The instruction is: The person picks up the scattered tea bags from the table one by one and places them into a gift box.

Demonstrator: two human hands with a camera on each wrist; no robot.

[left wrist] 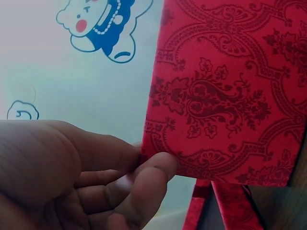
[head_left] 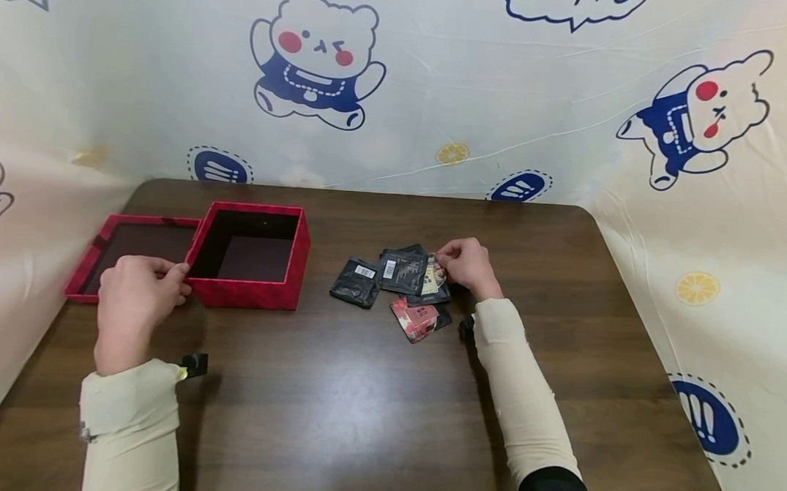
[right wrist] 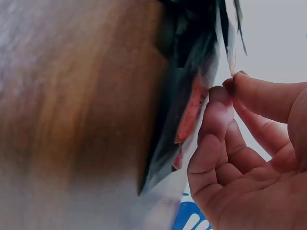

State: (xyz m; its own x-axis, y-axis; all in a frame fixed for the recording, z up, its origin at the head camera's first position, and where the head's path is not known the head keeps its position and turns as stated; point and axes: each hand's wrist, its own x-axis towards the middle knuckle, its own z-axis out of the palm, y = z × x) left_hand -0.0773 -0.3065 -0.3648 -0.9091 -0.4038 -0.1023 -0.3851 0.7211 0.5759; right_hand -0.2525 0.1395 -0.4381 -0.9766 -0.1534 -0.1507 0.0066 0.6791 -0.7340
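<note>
An open red box (head_left: 249, 295) with a dark inside stands on the left of the table. My left hand (head_left: 142, 293) pinches its near left corner between thumb and fingers; the left wrist view shows the patterned red wall (left wrist: 220, 96) up close. Right of the box lies a loose pile of small flat packets, among them a black packet (head_left: 402, 273) with a barcode and a red packet (head_left: 416, 320). At the pile's right side my right hand (head_left: 469, 267) pinches the edge of a thin packet (head_left: 434, 275) between thumb and forefinger.
A shallow red lid (head_left: 149, 244), dark inside, lies left of the box and touches it in the head view. Another black packet (head_left: 356, 282) lies at the pile's left. The brown table (head_left: 334, 397) meets a printed cloth (head_left: 414, 78) behind.
</note>
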